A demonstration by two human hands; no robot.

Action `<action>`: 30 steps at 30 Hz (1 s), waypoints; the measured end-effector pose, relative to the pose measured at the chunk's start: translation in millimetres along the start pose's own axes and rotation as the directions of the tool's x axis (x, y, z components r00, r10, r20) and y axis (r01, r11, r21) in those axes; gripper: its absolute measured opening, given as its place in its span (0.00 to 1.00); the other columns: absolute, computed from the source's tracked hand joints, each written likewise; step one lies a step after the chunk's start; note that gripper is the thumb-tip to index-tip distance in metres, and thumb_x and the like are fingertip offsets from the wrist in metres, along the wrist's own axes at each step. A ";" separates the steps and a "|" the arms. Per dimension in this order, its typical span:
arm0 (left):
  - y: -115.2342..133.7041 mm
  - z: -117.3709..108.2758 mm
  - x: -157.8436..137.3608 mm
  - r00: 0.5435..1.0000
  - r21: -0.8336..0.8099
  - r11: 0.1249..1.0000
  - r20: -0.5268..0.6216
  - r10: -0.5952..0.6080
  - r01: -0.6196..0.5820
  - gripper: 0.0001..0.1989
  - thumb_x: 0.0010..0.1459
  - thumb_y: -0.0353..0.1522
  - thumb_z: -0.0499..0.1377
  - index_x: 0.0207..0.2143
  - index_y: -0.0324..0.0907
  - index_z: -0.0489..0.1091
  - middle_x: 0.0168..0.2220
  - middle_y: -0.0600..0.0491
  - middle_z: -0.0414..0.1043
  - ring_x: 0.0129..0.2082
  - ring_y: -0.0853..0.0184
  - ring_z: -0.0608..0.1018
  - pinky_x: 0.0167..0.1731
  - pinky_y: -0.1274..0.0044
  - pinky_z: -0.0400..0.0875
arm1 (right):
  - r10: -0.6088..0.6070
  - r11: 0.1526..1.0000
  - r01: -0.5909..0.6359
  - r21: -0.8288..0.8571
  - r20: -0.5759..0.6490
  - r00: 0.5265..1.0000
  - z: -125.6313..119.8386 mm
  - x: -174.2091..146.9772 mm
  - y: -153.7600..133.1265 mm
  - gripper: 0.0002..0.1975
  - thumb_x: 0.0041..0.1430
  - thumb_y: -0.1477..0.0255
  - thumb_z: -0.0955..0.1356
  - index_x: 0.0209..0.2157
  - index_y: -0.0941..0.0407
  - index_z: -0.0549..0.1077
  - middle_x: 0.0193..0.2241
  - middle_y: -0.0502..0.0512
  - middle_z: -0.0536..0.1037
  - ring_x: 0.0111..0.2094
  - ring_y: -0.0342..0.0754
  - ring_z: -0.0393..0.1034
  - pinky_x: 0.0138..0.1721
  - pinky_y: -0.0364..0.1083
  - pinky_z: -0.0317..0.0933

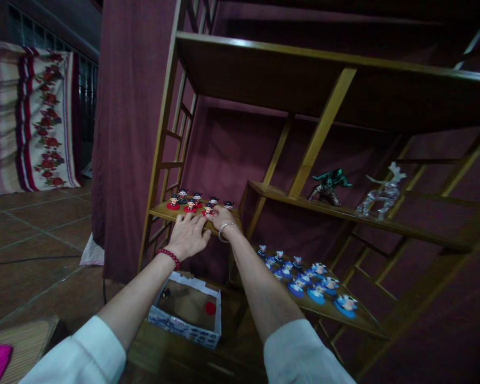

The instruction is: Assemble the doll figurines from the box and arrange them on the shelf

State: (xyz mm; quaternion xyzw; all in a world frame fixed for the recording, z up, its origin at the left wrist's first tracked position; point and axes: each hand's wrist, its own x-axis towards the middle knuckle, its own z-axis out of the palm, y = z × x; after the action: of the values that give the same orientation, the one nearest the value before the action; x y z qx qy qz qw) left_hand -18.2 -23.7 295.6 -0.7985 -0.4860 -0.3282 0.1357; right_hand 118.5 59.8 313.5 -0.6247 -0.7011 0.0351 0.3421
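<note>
My right hand (221,217), with a silver bracelet at the wrist, has its fingers closed at a small figurine (208,208) on a red base in the front row of the small wooden shelf (159,210). My left hand (189,234), with a red bead bracelet, rests palm down at the shelf's front edge, fingers stretched out and apart. Just beyond its fingertips stands another red-based figurine (190,205). Several similar dark-haired figurines stand in two rows, among them one at the left (173,201) and one at the right (228,205). My fingers partly hide the right front.
Below my hands sits an open cardboard box (188,332) holding a red disc (210,308) and a small dark item. Blue-based figurines (316,293) crowd a lower shelf at right. A green statuette (331,186) and a clear deer-like one (384,193) stand on the middle shelf.
</note>
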 end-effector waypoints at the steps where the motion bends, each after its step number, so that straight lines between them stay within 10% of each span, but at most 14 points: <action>1: 0.3 0.8 -0.5 1.000 -0.001 1.000 -0.004 -0.001 0.001 0.17 0.56 0.40 0.45 0.45 0.44 0.62 0.44 0.49 0.69 0.47 0.58 0.63 0.44 0.65 0.52 | -0.004 1.000 0.004 0.000 0.004 1.000 -0.7 -0.6 -0.9 0.08 0.47 0.67 0.67 0.30 0.56 0.71 0.30 0.49 0.75 0.31 0.41 0.67 0.31 0.39 0.57; 30: 1.1 4.1 -0.4 1.000 -0.045 0.999 -0.016 0.000 0.000 0.14 0.55 0.38 0.46 0.42 0.44 0.61 0.43 0.49 0.69 0.47 0.58 0.62 0.44 0.65 0.52 | 0.048 0.997 -0.048 -0.062 -0.001 0.999 -12.5 -13.7 -16.2 0.13 0.47 0.65 0.67 0.36 0.53 0.69 0.35 0.51 0.76 0.36 0.45 0.69 0.35 0.41 0.58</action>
State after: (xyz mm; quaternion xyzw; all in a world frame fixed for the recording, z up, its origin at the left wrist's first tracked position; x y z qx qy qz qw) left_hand -15.8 -22.3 292.3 -0.7987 -0.4775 -0.3453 0.1216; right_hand 111.1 39.2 324.8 -0.6517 -0.6867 0.0219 0.3215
